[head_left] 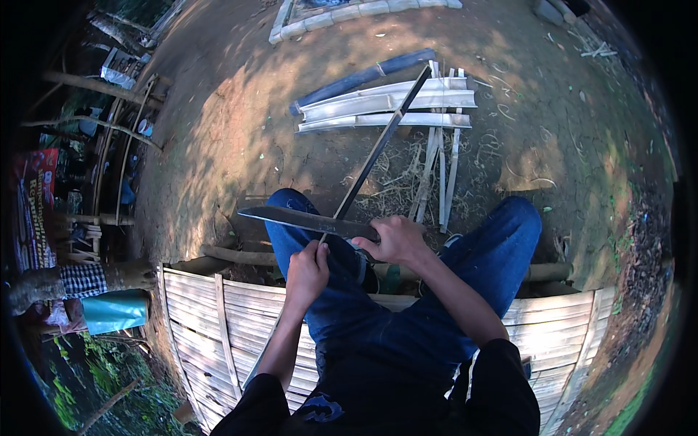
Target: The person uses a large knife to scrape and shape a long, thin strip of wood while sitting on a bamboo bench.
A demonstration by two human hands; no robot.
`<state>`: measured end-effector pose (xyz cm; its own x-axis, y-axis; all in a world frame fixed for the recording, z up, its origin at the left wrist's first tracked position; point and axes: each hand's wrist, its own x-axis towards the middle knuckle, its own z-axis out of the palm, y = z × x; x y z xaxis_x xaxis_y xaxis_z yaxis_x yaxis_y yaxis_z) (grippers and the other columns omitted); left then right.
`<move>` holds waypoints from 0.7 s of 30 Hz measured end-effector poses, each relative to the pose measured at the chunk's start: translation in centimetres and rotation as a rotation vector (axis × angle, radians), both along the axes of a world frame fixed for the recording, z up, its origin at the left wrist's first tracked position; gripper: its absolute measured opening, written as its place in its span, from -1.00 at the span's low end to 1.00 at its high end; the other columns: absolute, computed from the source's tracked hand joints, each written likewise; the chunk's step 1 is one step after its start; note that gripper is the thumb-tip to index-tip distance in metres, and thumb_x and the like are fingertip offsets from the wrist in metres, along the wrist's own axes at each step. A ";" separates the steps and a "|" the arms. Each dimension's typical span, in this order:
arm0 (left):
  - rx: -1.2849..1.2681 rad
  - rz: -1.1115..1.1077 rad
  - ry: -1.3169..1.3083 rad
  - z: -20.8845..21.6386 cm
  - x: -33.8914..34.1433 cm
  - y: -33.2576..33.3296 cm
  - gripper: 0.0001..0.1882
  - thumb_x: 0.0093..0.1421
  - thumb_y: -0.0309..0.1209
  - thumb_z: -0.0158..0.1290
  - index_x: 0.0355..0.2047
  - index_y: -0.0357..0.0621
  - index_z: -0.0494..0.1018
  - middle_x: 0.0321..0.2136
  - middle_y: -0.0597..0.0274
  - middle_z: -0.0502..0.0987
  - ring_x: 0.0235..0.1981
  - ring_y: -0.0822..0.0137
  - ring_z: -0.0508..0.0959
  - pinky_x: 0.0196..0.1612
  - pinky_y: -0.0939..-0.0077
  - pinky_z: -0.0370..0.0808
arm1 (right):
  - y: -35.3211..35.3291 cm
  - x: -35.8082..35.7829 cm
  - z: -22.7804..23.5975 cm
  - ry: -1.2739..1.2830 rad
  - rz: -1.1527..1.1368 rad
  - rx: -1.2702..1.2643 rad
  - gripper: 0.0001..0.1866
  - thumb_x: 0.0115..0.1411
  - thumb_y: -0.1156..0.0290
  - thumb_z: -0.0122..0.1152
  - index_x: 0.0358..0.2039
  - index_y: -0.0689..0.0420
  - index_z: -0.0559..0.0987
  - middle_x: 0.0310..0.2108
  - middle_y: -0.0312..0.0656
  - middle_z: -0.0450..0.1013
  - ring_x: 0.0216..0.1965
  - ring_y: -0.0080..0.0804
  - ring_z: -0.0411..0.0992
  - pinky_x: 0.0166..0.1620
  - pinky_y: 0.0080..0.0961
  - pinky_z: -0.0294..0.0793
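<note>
My right hand is wrapped round the handle of a machete. Its broad dark blade points left and lies across a long, thin bamboo strip. The strip's near end is pinched in my left hand, just below the blade. From there it slants away to the upper right, dark along most of its length, and its far end passes over split bamboo pieces on the ground. Whether the blade's edge bites into the strip cannot be made out.
I sit on a slatted bamboo bench, knees apart in blue jeans. Ahead lie a dark bamboo length, narrow pale strips and curled shavings on bare earth. A pole rack stands left, and a block-edged bed is farther off.
</note>
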<state>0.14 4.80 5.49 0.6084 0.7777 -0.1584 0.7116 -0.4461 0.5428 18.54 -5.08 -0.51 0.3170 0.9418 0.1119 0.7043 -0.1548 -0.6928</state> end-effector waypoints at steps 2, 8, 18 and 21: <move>0.029 0.009 0.014 -0.1 -0.1 -0.4 -0.76 0.27 -0.33 -0.11 -0.41 -0.24 0.45 -0.59 -0.17 0.50 -0.45 -0.19 0.53 -0.42 0.01 0.44 | 0.1 0.0 -0.3 -0.017 0.028 -0.050 -0.32 0.06 -0.24 0.09 -0.64 0.25 0.53 -0.73 0.00 0.43 -0.59 -0.04 0.50 -0.48 -0.19 0.50; 0.037 0.011 0.011 -0.6 0.2 -1.2 -0.77 0.26 -0.32 -0.10 -0.35 -0.24 0.46 -0.57 -0.20 0.51 -0.44 -0.21 0.53 -0.40 -0.02 0.45 | 0.0 -1.0 -1.0 0.025 0.061 0.066 -0.33 0.06 -0.24 0.10 -0.68 0.24 0.52 -0.78 -0.02 0.39 -0.65 -0.06 0.47 -0.50 -0.23 0.49; 0.070 0.034 0.063 -0.5 1.6 -2.6 -0.77 0.26 -0.35 -0.10 -0.27 -0.23 0.47 -0.54 -0.25 0.51 -0.42 -0.23 0.53 -0.37 -0.06 0.46 | 0.1 -1.6 -0.7 0.056 0.030 0.059 -0.26 0.04 -0.32 0.06 -0.70 0.25 0.52 -0.78 0.02 0.40 -0.66 -0.06 0.49 -0.54 -0.22 0.50; 0.056 0.032 0.075 0.2 1.9 -2.9 -0.77 0.26 -0.34 -0.11 -0.27 -0.23 0.47 -0.54 -0.24 0.51 -0.42 -0.24 0.53 -0.36 -0.06 0.46 | 0.0 -1.3 -0.5 0.037 0.023 0.050 -0.24 0.02 -0.34 0.05 -0.69 0.25 0.53 -0.77 0.03 0.40 -0.65 -0.05 0.50 -0.54 -0.22 0.50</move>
<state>2.02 1.88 5.73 0.5712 0.8054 -0.1582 0.7636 -0.4508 0.4623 17.21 -5.08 -0.99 0.3005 0.9423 0.1476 0.6810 -0.1036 -0.7250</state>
